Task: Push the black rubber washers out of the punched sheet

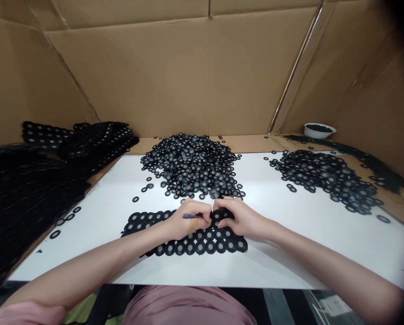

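Note:
My left hand [188, 220] holds a slim blue tool [190, 216], a pen or knife handle by its look, with its tip hidden behind my fingers. My right hand [237, 218] pinches the far edge of a moulded sheet of black rubber rings [188, 241] lying on a white board [96, 243]. The two hands nearly meet above the sheet, and my fingers hide its middle. Just beyond them lies a heap of loose black rings with pale grey centres [191, 164], its front edge almost touching my fingertips.
A second heap of rings [324, 180] lies to the right, with a few strays nearby. Tall stacks of black moulded sheets [29, 203] rise at the left. A white bowl [319, 131] of black bits sits back right. Cardboard walls [154, 67] enclose the back and sides.

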### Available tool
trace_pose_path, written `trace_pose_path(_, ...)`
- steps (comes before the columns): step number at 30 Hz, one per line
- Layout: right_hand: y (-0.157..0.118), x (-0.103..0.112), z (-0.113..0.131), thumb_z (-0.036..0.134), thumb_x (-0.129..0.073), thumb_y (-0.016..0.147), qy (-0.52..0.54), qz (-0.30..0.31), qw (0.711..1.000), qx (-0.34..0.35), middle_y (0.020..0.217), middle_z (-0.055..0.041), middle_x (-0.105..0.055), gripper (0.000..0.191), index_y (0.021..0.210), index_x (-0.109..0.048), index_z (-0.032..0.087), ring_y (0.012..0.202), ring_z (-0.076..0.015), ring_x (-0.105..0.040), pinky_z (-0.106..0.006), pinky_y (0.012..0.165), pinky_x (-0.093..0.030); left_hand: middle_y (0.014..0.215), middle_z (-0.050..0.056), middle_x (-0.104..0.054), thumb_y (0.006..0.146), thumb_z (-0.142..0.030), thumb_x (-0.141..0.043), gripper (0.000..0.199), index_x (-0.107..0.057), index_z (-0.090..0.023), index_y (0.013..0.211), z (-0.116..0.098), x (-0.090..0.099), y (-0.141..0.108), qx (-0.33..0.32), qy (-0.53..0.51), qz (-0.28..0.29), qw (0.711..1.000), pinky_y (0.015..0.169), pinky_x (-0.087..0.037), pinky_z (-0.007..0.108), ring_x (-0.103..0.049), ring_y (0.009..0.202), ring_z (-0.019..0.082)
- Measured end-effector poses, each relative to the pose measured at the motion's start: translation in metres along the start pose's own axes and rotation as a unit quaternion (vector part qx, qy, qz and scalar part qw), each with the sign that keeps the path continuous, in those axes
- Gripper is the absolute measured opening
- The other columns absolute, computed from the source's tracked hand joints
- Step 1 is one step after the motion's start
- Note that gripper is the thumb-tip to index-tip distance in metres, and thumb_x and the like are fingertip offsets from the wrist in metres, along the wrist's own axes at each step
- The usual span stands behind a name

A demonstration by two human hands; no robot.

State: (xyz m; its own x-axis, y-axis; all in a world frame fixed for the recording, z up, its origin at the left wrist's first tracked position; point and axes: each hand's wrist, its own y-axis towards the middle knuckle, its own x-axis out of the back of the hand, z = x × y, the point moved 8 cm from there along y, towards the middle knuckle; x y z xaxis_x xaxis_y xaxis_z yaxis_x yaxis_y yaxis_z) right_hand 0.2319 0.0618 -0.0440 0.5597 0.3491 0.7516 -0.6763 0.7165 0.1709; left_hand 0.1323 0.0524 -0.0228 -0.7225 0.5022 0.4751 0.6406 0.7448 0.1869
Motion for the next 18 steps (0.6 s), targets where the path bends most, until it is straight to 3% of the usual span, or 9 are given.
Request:
trace_pose_path(12,0.0019,0.0027,0.0056,0.002,-0.062,0.069,0.009,0.008,1.0,0.008,0.078,0.0004,-0.057,0.021,0.079,-0.056,0.019,0.077,-0.0172,-0.052,-0.025,0.068,-0.035,0.059,-0.001,-0.056,0.076,-0.015,-0.055,0.019,-0.054,-0.013,0.057,0.0021,-0.008,-0.0021,-0.013,0.022,0.031,0.999,0.058,-0.036,0.02,-0.049,0.057,0.009)
trace_pose_path(18,0.0003,0.0037,0.0067,0.006,-0.064,0.072,-0.001,0.007,1.0,0.01,0.08,-0.0004,-0.058,0.02,0.085,-0.057,0.019,0.076,-0.0171,-0.052,-0.026,0.069,-0.036,0.058,-0.001,-0.058,0.075,-0.017,-0.058,0.019,-0.056,-0.013,0.057,0.0039,-0.0036,-0.0031,-0.006,-0.009,-0.005,1.0,0.059,-0.037,0.02,-0.05,0.058,0.01)
